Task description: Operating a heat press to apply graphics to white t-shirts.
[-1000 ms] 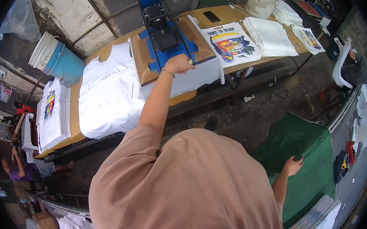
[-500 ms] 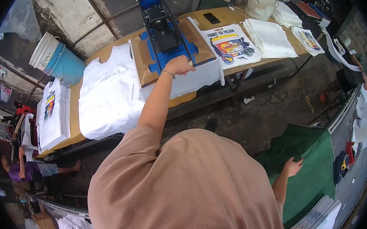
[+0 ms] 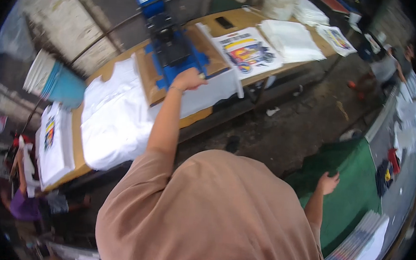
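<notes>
My left hand is closed around the front handle of a blue and black heat press, my arm stretched out to it. Brown paper or board shows around the press's blue plate, with white fabric hanging below its front edge. Left of the press lies a plain white shirt; on its right is a white piece with a colourful print. Off to the right, my right hand hangs over a green cloth, fingers apart and holding nothing.
Blue and white buckets stand behind a printed white stack. A phone and plain white stacks are farther along the table. A folded bundle lies at lower right. People are at far left and right.
The whole view has shifted, so the table and press sit farther left in it. My left hand stays on the handle. The person at far right has moved, and the one at left has an arm raised.
</notes>
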`<state>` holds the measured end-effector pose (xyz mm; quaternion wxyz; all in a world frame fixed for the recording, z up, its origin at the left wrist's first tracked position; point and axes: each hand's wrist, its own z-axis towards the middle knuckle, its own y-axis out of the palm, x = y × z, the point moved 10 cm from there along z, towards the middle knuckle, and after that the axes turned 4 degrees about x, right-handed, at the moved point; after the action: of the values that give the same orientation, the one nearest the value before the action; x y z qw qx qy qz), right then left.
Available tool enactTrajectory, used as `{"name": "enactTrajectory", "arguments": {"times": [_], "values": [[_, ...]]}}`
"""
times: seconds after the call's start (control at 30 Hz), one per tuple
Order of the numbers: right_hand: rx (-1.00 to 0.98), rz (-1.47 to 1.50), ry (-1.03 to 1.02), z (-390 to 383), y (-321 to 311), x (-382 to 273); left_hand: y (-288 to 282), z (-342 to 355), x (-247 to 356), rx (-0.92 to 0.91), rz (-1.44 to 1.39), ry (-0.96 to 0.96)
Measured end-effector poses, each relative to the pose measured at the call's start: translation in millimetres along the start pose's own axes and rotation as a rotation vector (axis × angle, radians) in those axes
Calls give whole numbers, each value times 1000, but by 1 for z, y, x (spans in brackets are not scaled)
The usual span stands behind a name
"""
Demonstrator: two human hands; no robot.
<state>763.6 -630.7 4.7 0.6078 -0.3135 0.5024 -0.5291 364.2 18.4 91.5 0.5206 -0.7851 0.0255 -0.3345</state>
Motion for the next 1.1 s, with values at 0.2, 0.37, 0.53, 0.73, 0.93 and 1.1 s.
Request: {"name": "enactTrajectory", "arguments": {"times": [0.2,0.37,0.53,0.73,0.93,1.1], "values": [[109,-14,-38,-2,-10,-5,1,3,6,39,-60,43],[51,-1,37,0,11,9,6,2,5,-26,-85,-38],[14,-1,53,1,16,12,4,1,7,-12,-74,-25],[5,-1,54,0,14,10,2,-2,9,6,-87,-23],[-6,-7,57,-2,10,8,1,-4,9,7,-70,-28],[6,-9,57,-1,10,8,1,-4,9,8,-60,-21]]}}
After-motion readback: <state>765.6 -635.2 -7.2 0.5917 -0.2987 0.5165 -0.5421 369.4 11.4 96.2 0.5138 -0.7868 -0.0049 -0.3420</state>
